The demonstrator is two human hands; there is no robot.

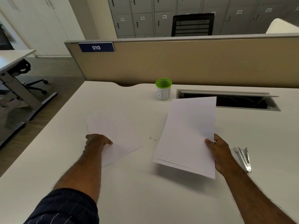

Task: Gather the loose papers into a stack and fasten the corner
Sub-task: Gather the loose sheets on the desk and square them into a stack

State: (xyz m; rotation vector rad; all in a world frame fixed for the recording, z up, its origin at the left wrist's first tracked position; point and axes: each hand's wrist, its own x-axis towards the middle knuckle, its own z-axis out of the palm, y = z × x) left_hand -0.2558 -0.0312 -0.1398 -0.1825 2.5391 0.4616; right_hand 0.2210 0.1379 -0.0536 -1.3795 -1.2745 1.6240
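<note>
Office: numbered lockers, desk partition.

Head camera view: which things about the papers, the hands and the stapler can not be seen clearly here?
- Held papers: sheet count unclear; edges overlap, too thin to count.
- Right hand: fingers hidden behind those papers; only the thumb shows.
- Left hand: its fingertips on the flat sheet are blurred.
- Stapler: whether loaded is too small to tell.
- Green-rimmed cup: contents hidden by its wall; lettering is blurred.
- Cable tray: inside too dark.
</note>
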